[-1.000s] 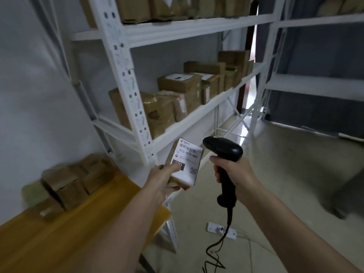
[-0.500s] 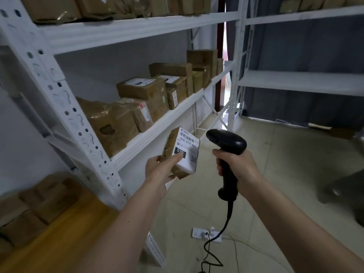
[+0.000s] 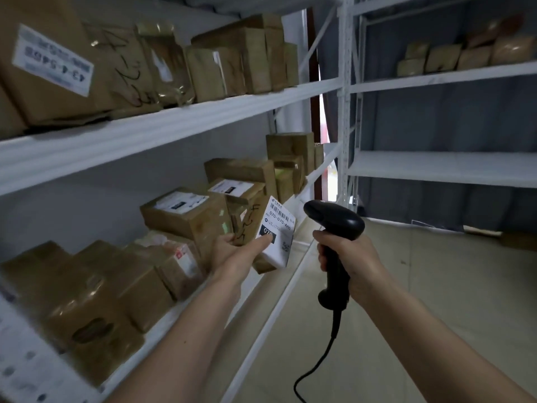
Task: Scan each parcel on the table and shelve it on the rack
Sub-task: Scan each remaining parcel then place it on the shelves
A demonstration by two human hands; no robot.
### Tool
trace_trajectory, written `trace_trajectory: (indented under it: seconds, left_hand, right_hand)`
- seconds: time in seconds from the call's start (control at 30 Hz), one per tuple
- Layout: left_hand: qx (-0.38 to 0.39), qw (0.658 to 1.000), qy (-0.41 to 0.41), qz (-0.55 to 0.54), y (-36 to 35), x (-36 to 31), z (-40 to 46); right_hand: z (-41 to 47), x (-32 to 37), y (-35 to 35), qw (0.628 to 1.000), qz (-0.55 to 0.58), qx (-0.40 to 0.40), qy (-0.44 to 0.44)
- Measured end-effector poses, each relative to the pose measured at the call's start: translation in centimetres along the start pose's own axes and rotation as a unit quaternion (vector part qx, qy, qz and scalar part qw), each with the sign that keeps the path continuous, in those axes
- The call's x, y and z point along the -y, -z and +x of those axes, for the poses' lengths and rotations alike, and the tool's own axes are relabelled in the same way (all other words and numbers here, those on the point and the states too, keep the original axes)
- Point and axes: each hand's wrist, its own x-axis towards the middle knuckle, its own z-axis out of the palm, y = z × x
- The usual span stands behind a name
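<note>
- Parcel (image 3: pixel 273 237), white label up, sits in your left hand (image 3: pixel 232 254), thumb pinching it over the middle shelf (image 3: pixel 279 274) of the rack (image 3: pixel 344 112).
- Your right hand (image 3: pixel 348 257) grips the scanner (image 3: pixel 334 228), fingers wrapped round its handle, beside the parcel.
- Brown boxes (image 3: pixel 186 213) crowd the shelves.

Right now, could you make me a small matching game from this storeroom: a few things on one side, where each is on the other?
Things:
1. barcode scanner
2. small labelled parcel
3. box marked 43-4-5408
4. cable

Places:
A. upper shelf, far left
B. gripped in the right hand
C. hanging below the scanner
D. held in the left hand

Pairs: 1-B, 2-D, 3-A, 4-C
</note>
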Motion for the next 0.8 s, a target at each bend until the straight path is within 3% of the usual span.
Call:
trace_trajectory:
  seconds: [0.3,0.5,0.67,0.8]
  left_hand:
    - [0.012,0.997,-0.054,0.06,-7.0,-4.7,6.3]
    - [0.013,0.982,-0.179,0.051,-11.3,-8.5,10.5]
    - [-0.035,0.962,-0.249,0.102,-17.4,-11.1,15.4]
    - [-0.095,0.957,-0.252,0.108,-23.7,-13.7,20.1]
  right_hand:
    - [8.4,3.5,0.9,0.998,0.046,0.008,0.037]
    - [16.8,7.2,0.6,0.992,0.09,0.021,0.088]
    - [25.3,10.3,1.7,0.985,0.112,0.017,0.133]
    - [32.6,13.2,3.2,0.981,0.129,0.012,0.146]
